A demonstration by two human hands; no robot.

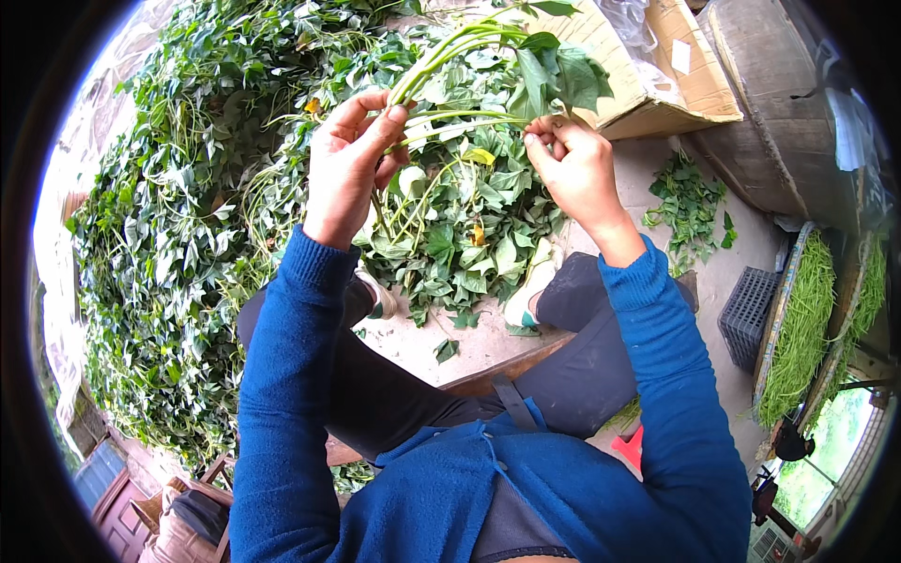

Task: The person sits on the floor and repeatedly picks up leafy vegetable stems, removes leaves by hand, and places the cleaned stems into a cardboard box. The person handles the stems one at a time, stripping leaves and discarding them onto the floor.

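Observation:
My left hand (359,151) grips a bunch of long green leaf stalks (450,53) between thumb and fingers; they arch up and to the right. Broad green leaves (563,74) hang from their far ends, above my right hand (570,158). The right thumb and forefinger pinch the end of a thinner stalk (468,127) that runs across from the left hand. Below both hands, a heap of cut leafy vines (486,211) lies on the floor between my shoes, a few leaves yellow.
A much larger pile of leafy vines (169,232) fills the left side. An open cardboard box (647,105) stands at the upper right, beside a large brown container (760,105). Farther right are a small leaf heap (683,204), a dark plastic crate (750,317) and trays of green stalks (799,331).

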